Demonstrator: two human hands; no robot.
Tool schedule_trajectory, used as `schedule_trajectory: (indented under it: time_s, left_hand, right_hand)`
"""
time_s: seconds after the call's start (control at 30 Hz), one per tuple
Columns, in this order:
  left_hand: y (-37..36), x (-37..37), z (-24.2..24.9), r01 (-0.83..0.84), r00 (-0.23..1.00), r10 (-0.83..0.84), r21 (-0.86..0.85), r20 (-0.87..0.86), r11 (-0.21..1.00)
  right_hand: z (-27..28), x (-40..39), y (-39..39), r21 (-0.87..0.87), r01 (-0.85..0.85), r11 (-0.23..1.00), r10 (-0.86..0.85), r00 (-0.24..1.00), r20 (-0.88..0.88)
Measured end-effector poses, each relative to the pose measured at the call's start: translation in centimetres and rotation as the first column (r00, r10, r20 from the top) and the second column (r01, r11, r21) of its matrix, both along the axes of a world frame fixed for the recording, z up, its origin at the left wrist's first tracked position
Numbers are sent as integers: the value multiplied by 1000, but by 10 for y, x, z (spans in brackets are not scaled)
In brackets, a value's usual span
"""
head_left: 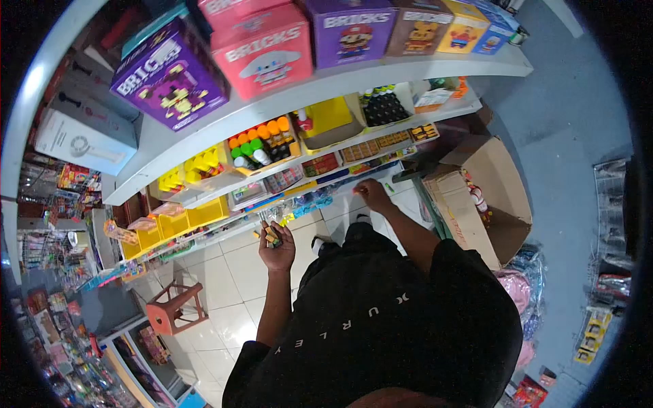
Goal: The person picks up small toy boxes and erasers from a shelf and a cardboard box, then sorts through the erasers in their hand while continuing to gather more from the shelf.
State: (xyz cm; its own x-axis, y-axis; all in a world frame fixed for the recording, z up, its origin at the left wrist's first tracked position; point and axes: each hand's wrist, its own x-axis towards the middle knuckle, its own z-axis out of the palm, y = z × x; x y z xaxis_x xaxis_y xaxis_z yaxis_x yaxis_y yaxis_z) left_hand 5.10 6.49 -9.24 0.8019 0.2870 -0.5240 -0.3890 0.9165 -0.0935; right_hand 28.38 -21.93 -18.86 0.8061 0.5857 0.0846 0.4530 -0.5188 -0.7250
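Observation:
Several small yellow, orange and dark stick-like pieces (272, 236) lie in my left hand (277, 253), palm up, with the fingers curled around them. Their exact kind is too small to make out. My right hand (374, 196) reaches toward the lower shelf with its fingers pinched. Something small and reddish shows at its fingertips, too small to name. Small packed boxes (320, 164) line the shelf edge beyond it. Blue plastic-wrapped items (313, 202) hang or lie below, between my two hands.
Bricks boxes (266, 57) stand on the upper shelf. Below are bottles with coloured caps (258, 144) and yellow bins (173, 223). An open cardboard box (469, 204) stands at the right. A reddish plastic stool (175, 309) is on the tiled floor at the left.

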Motion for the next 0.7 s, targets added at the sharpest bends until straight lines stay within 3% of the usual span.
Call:
schedule_trajectory:
  time_s: [0.03,0.13,0.2,0.23,0.33,0.43,0.47,0.57,0.6,0.7]
  left_hand:
    - [-4,6,0,7,1000,-7,12,17,1000]
    - [-21,22,13,0,998,1,-17,59,1000]
    - [-35,29,13,-12,998,13,-14,59,1000]
    - [-43,32,16,-20,998,21,-12,57,1000]
    - [-71,37,20,-12,1000,12,18,6,1000]
    - [-96,37,20,-66,994,65,-7,-86,998]
    - [-104,39,21,-95,989,93,-19,-119,995]
    - [-128,40,23,-134,988,133,-8,-72,991]
    - [-134,43,23,-154,983,152,-19,-99,988]
    - [-152,48,19,-182,972,185,29,-142,983]
  right_hand:
    - [-7,7,-21,25,57,998,-57,998,-10]
    - [6,49,-64,-168,196,966,-203,979,-22]
    - [-9,87,-92,79,251,965,-242,963,-116]
    - [0,108,-99,-40,219,975,-219,976,-13]
    - [18,151,-113,-72,221,973,-221,975,9]
    - [3,196,-114,-77,255,964,-264,954,-143]
    - [-39,220,-118,-83,323,943,-327,945,-35]
    - [-47,244,-114,-404,252,879,-147,951,273]
    - [-55,250,-119,-286,149,947,-58,951,305]
    - [-81,269,-105,-175,208,962,-188,974,124]
